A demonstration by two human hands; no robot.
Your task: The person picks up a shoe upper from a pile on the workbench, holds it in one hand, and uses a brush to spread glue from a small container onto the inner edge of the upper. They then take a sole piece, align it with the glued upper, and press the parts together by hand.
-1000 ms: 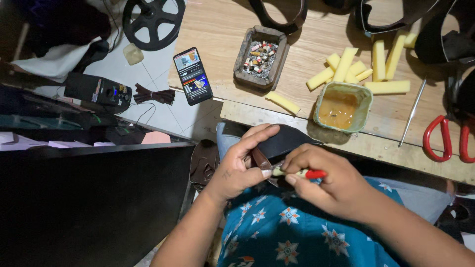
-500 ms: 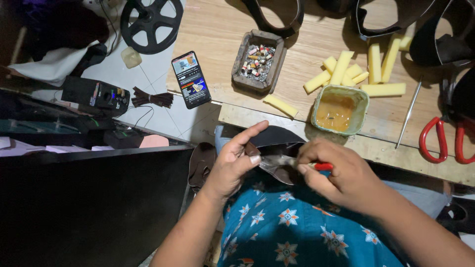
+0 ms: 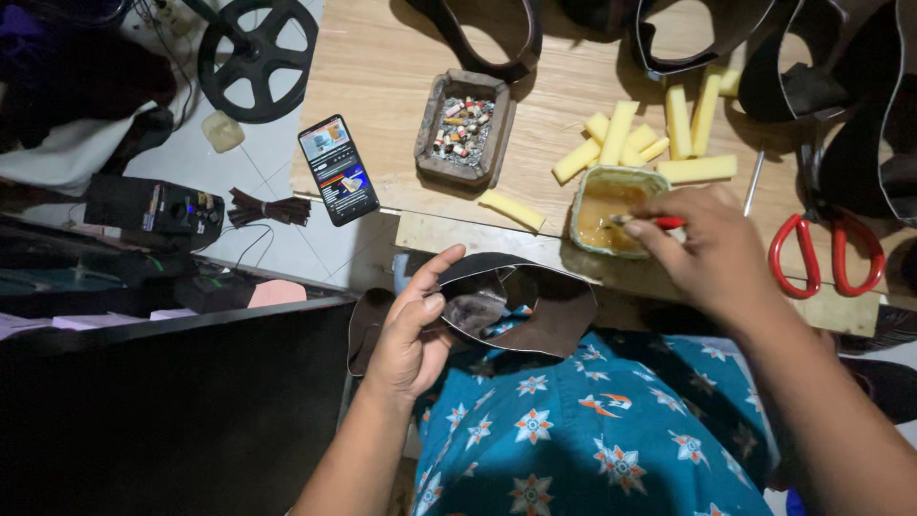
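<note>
Since the earlier frames the right hand (image 3: 712, 239) has left the dark leather piece (image 3: 521, 306) over the lap and gone up to the small tub of brownish glue (image 3: 611, 210) on the table (image 3: 401, 57), while the left hand (image 3: 411, 330) has stayed on the leather. Far left, on the tiled floor, a black spoked wheel (image 3: 258, 57) lies near a small pale block (image 3: 223, 131), and below them sit a dark box-shaped device (image 3: 153, 205) and a bundle of dark strips (image 3: 267, 208). A phone (image 3: 337, 170) with a lit screen hangs over the table's left edge. Next to it stands a worn rectangular tray (image 3: 466, 129) full of small coloured bits. The left hand's grip is clenched on the leather piece, thumb on top at its left edge, holding it curved and open above the blue flowered shirt (image 3: 592, 420). Yellow foam sticks (image 3: 621, 134) are scattered beyond the glue tub, with one lying apart to its left. The right hand's grip pinches a thin red-handled tool (image 3: 659, 222), its tip in the glue. Further right lie a thin metal rod (image 3: 754, 182) and red-handled scissors (image 3: 826, 253), with dark leather loops (image 3: 812, 86) along the far edge.
</note>
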